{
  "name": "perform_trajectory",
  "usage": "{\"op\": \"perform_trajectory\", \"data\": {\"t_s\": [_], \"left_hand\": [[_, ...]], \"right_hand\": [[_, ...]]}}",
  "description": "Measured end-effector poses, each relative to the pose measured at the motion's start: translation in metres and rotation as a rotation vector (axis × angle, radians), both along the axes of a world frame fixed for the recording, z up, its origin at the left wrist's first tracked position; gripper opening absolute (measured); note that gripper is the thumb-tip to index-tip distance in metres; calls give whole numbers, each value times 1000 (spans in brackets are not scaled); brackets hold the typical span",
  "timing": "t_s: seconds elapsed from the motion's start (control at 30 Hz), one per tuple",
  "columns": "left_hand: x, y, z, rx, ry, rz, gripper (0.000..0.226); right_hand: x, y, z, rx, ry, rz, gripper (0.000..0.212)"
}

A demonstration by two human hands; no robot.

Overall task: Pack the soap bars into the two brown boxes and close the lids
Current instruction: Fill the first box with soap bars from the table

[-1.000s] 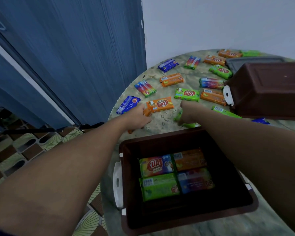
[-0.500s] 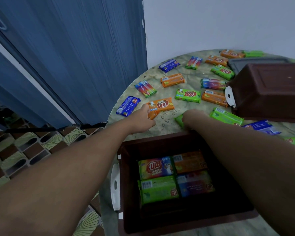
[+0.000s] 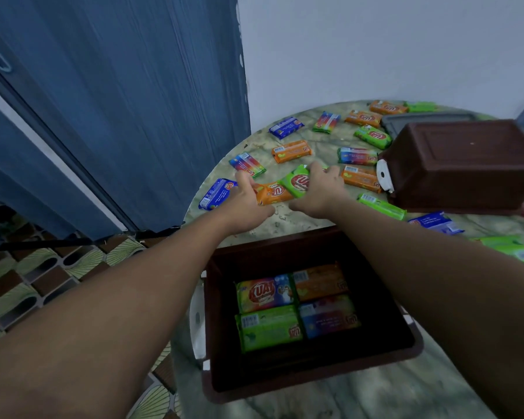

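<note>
Hands now gripping: left (image 3: 248, 204) orange bar (image 3: 271, 193), right (image 3: 321, 189) green bar (image 3: 297, 182)

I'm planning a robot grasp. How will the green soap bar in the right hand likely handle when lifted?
The green soap bar looks like a flat block, so probably stiff and unlikely to roll. Its glossy wrapper may be slippery. The right hand lifts it alone, so it is likely light.

I see glossy printed wrappers on the soap bars (image 3: 291, 152), catching the light. The open brown box (image 3: 406, 355) looks like smooth, faintly shiny plastic, its latch (image 3: 198, 322) white plastic. The table (image 3: 288, 222) has a marbled, slick surface.
</note>
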State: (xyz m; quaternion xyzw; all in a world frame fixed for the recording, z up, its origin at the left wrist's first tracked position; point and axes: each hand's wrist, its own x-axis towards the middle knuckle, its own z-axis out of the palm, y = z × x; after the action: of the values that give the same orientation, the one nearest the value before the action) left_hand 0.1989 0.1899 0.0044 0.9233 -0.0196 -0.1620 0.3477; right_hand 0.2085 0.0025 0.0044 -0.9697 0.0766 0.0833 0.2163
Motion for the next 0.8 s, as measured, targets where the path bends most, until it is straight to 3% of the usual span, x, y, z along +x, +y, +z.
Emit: {"op": "perform_trajectory", "data": {"t_s": [0.33,0.8], "left_hand": [[-56,-14,29,69,-148,-118,58],[-145,-24,2,267,-322,-198,73]], "right_hand": [[-72,-12,24,178,-193,9,95],[-152,-34,-4,-195,-205,347,97]]}}
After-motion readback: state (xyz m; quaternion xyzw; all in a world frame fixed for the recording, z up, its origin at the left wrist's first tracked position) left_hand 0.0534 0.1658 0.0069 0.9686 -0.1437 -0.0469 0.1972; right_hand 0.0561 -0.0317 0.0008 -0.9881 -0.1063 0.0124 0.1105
